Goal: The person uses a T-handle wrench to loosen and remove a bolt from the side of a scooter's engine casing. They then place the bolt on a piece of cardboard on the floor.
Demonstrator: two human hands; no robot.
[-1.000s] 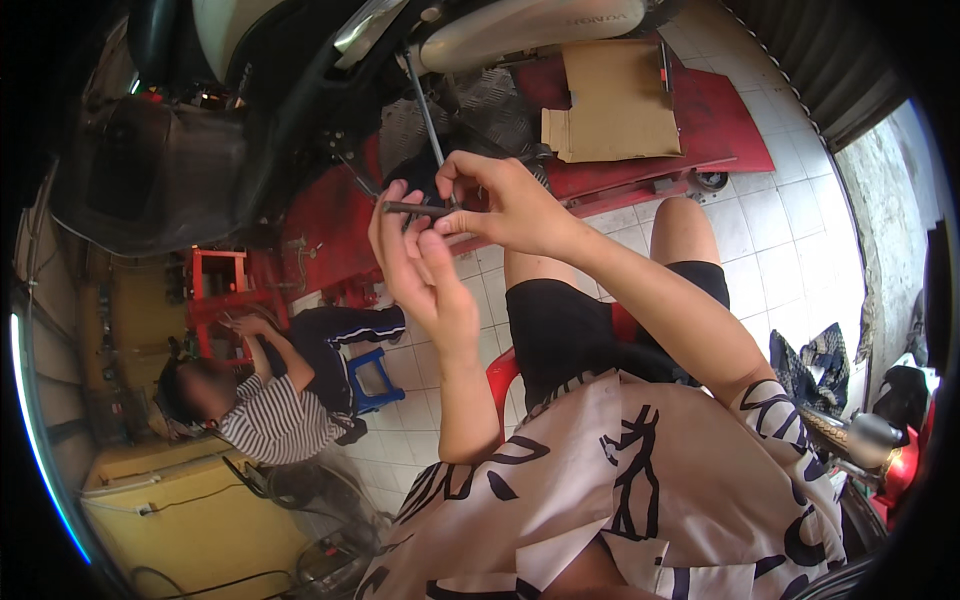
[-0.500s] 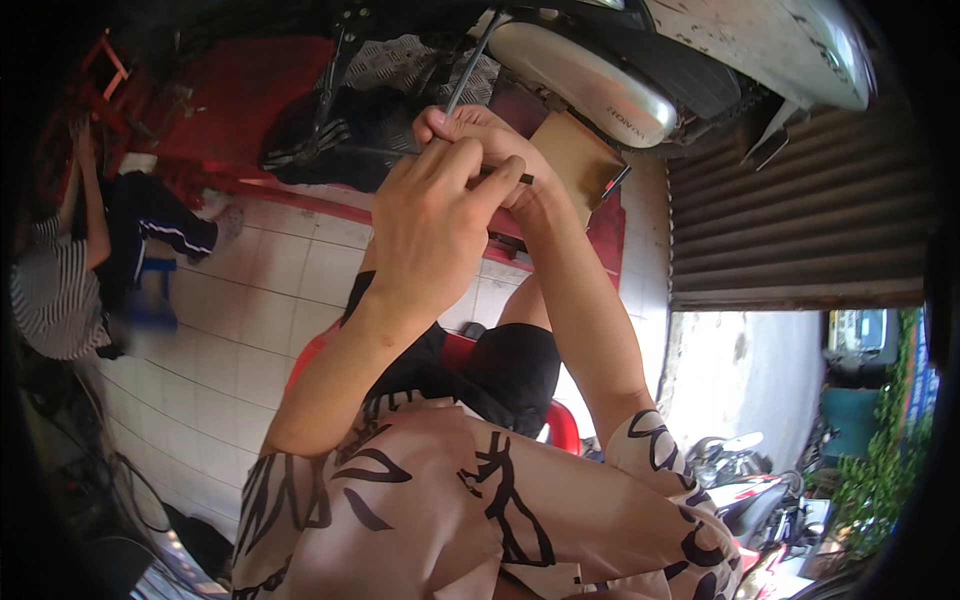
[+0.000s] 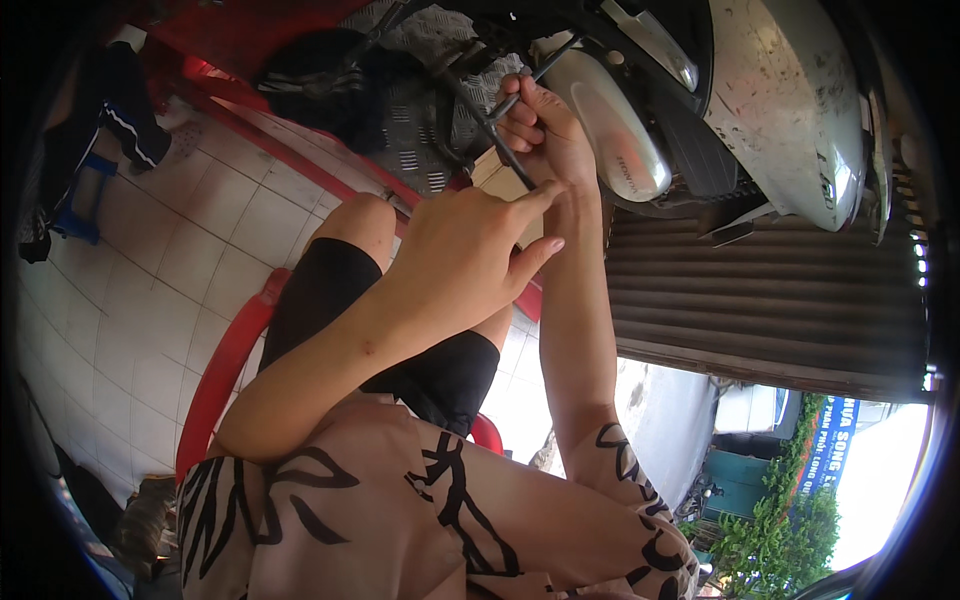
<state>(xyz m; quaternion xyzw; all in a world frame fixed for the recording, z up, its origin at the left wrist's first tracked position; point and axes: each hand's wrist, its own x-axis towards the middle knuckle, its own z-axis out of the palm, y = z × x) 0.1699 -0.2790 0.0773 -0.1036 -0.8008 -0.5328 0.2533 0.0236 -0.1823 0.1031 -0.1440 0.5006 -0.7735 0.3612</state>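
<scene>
In the upper middle, my right hand [image 3: 545, 125] is closed round a slim metal rod [image 3: 552, 58] that runs up into the motorcycle's dark underside. A dark metal bar [image 3: 470, 105] crosses it on a slant beside those fingers. My left hand [image 3: 470, 255] is lower, its curled fingers on the lower part of this bar, which they partly hide. The silver exhaust muffler [image 3: 630, 160] lies just right of my right hand. Behind the bar are a tread plate [image 3: 420, 135] and a crumpled dark cloth [image 3: 315, 85].
The red lift platform [image 3: 235, 100] runs behind, with cardboard [image 3: 490, 170] by my hands. A red chair [image 3: 225, 365] is under me. At left, a person's leg [image 3: 130, 125] is beside a blue stool [image 3: 80, 205]. A corrugated shutter [image 3: 760, 310] and street are at right.
My right hand has moved up along the rod beside the motorcycle. My left hand has moved right and lower, apart from the right hand's fingers. The view has swung toward the doorway.
</scene>
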